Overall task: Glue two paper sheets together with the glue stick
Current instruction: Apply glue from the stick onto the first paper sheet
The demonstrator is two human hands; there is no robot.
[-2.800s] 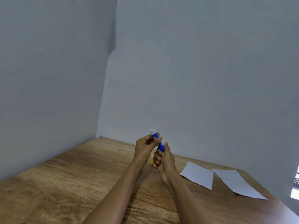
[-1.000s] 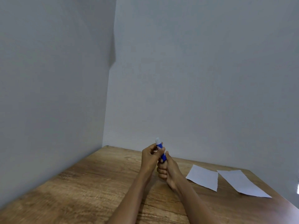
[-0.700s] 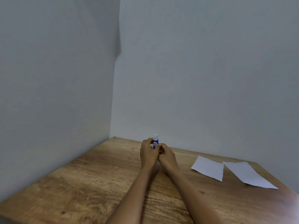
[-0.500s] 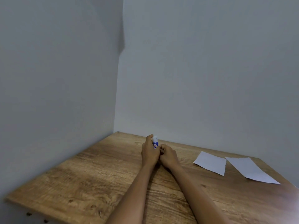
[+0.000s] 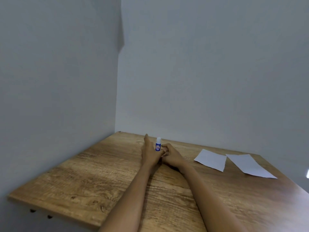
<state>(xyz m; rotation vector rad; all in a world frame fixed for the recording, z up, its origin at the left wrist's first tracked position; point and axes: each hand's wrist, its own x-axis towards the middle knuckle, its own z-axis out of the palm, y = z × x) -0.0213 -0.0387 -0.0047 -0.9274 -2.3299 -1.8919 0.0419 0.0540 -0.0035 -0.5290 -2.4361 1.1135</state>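
Head view: glue stick (image 5: 158, 144) now stands on table (image 5: 93, 174), left hand (image 5: 150, 152) fingers straightened apart.

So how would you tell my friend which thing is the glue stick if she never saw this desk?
Look at the wooden table in the grey corner and follow both bare arms to where the hands meet. Standing upright there is the small blue glue stick with a white top, between the left hand and the right hand. It is the only blue, upright thing; the two white paper sheets lie flat further right.
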